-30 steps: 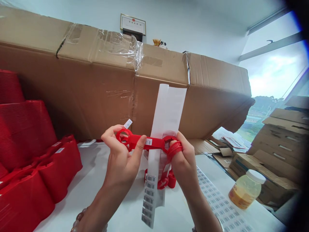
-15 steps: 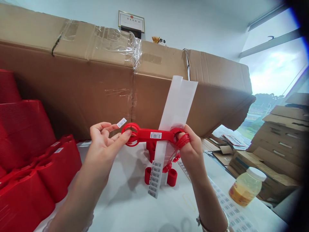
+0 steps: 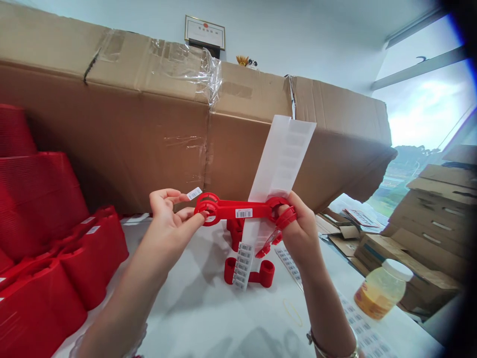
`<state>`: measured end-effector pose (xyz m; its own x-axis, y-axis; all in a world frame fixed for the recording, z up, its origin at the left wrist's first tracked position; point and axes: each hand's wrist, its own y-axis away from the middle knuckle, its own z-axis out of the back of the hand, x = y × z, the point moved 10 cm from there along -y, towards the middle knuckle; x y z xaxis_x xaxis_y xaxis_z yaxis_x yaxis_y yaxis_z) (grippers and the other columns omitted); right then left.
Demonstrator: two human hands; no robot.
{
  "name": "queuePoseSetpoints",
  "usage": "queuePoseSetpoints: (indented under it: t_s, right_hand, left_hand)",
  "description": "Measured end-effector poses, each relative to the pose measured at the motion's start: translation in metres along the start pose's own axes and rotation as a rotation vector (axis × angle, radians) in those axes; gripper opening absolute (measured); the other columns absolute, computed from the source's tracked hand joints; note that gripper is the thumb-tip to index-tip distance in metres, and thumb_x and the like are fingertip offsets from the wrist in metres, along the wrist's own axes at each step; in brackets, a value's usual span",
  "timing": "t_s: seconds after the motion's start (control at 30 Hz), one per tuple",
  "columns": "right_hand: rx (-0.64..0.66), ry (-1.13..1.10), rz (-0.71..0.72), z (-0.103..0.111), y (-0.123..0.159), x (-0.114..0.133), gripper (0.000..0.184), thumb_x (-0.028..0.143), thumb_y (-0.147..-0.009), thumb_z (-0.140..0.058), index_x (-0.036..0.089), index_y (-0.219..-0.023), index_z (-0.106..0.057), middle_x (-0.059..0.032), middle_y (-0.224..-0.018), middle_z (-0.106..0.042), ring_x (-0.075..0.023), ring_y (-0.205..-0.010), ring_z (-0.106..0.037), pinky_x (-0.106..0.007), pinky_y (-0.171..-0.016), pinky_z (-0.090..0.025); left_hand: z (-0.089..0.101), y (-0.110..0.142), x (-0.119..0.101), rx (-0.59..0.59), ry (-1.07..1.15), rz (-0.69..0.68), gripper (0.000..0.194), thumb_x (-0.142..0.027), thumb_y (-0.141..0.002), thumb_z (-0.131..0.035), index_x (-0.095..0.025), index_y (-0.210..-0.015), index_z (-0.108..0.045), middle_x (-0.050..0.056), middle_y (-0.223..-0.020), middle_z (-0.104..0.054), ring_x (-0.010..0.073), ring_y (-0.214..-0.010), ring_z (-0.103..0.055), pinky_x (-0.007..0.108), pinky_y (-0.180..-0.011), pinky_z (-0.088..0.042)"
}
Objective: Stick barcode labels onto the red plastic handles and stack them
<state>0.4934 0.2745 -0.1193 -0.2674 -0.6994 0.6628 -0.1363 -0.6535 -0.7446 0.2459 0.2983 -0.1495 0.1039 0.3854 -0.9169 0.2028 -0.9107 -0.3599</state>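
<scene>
Red plastic parts [image 3: 257, 213], long bars with round ring ends, are held level above the table. The front one bears a white barcode label [image 3: 243, 213] at its middle. My left hand [image 3: 173, 216] is closed on the left ring end, thumb against it. A loose barcode sticker [image 3: 194, 193] clings to that hand's raised index fingertip. My right hand [image 3: 300, 223] is closed around the right ring end, with more red rings over its fingers. It also grips a white sticker sheet [image 3: 283, 154], whose lower end carries a column of barcode stickers.
Stacked red parts [image 3: 40, 199] stand at the left. More red pieces [image 3: 266, 273] lie on the white table [image 3: 201, 303] beneath my hands. Right are barcode sheets [image 3: 361, 323] and a white-lidded jar [image 3: 383, 288]. A large cardboard box [image 3: 149, 139] blocks the back.
Both hands and the red parts have shifted slightly right in view. A gap now shows between the front bar and the one behind it. The sticker sheet has moved right too.
</scene>
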Motion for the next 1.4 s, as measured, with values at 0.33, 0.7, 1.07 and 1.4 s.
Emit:
queuePoseSetpoints:
  t_s: [0.33, 0.7, 1.07, 1.4]
  right_hand:
    - [0.103, -0.033, -0.028, -0.012, 0.002, -0.001, 0.017, 0.019, -0.094, -0.046, 0.022, -0.083, -0.059, 0.003, -0.074, -0.057, -0.0133, -0.066, -0.047, -0.026, -0.059, -0.038]
    - [0.192, -0.294, -0.266, -0.018, -0.002, -0.039, 0.018, 0.033, -0.094, -0.057, 0.02, -0.087, -0.067, -0.0007, -0.081, -0.063, -0.0156, -0.073, -0.054, -0.027, -0.065, -0.043]
    - [0.173, -0.346, -0.412, -0.003, -0.003, -0.059, 0.027, 0.048, -0.084, -0.073, 0.023, -0.079, -0.065, 0.0008, -0.066, -0.056, -0.0141, -0.056, -0.046, -0.025, -0.046, -0.037]
    - [0.222, -0.184, -0.25, 0.006, -0.003, -0.022, 0.018, 0.03, -0.089, -0.062, 0.02, -0.1, -0.073, -0.0025, -0.09, -0.073, -0.0165, -0.079, -0.064, -0.027, -0.068, -0.052]
  left_hand:
    - [0.002, 0.021, 0.0, 0.004, 0.173, 0.172, 0.046, -0.034, -0.081, -0.082, -0.03, -0.118, -0.054, 0.001, -0.118, -0.072, 0.0182, -0.109, -0.072, 0.018, -0.075, -0.058]
    - [-0.001, 0.021, 0.0, 0.034, 0.51, 0.242, 0.048, -0.022, -0.084, -0.082, -0.028, -0.126, -0.058, 0.004, -0.112, -0.074, 0.0178, -0.106, -0.074, 0.026, -0.089, -0.065]
    - [-0.039, 0.024, -0.013, 0.418, 0.44, 0.128, 0.068, -0.011, -0.06, -0.093, -0.03, -0.112, -0.054, -0.003, -0.102, -0.06, 0.0108, -0.079, -0.067, 0.024, -0.077, -0.058]
    - [-0.021, 0.005, -0.012, 0.298, 0.398, -0.006, 0.051, -0.016, -0.074, -0.087, -0.031, -0.111, -0.055, -0.003, -0.11, -0.062, 0.0082, -0.081, -0.07, 0.018, -0.079, -0.057]
